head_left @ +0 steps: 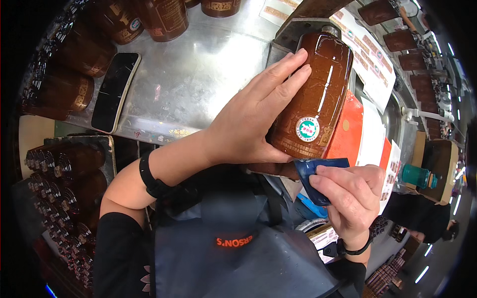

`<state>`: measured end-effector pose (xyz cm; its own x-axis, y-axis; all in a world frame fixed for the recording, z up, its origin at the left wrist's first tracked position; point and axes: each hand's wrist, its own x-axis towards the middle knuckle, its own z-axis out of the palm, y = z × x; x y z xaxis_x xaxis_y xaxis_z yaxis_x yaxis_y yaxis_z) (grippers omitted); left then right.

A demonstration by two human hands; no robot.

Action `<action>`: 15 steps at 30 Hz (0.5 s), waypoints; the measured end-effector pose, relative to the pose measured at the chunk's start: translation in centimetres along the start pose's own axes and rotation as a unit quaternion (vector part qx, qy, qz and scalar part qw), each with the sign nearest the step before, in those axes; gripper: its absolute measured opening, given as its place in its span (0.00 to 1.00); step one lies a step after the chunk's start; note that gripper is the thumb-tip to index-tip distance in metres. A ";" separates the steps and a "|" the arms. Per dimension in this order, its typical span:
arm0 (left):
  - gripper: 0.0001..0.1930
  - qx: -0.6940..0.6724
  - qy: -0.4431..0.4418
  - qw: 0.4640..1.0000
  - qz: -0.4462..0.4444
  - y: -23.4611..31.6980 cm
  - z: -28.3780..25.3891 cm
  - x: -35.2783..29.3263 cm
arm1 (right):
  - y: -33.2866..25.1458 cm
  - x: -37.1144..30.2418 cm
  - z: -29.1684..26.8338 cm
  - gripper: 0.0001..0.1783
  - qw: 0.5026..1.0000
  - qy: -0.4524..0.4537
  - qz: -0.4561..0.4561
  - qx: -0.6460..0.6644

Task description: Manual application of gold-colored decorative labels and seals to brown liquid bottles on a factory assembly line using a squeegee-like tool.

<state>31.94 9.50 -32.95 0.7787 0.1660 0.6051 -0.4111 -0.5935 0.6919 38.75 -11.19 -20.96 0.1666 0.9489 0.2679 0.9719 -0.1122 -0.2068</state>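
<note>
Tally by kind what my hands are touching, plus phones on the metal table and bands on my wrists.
Brown bottle, under the left hand: 1
Dark blue sheet, in the right hand: 1
Smartphone: 1
Black wristbands: 2
Total: 5

1 worn, shiny metal tabletop (194, 69) — and, off at the far right, several white strip lights (422, 274).

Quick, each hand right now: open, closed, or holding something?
Left hand: open, laid against the brown bottle.
Right hand: closed, pinching a thin blue piece near the bottle's base.
</note>
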 end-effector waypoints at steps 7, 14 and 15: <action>0.53 -0.001 0.017 1.000 0.006 -0.4 0.0 -0.3 | 0.0 0.8 0.5 0.14 0.998 0.050 0.039 -0.021; 0.52 -0.021 0.015 1.000 -0.002 -0.3 0.1 -0.5 | 0.3 -0.1 -0.7 0.14 0.997 0.029 0.066 0.029; 0.52 -0.023 0.016 1.000 0.001 -0.4 0.1 -0.5 | 1.2 -0.1 0.6 0.17 0.996 0.062 0.068 0.005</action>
<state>31.74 9.61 -33.57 0.7633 0.1902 0.6175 -0.4341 -0.5569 0.7082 39.79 -11.21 -21.74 0.3170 0.8813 0.3505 0.9373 -0.2347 -0.2577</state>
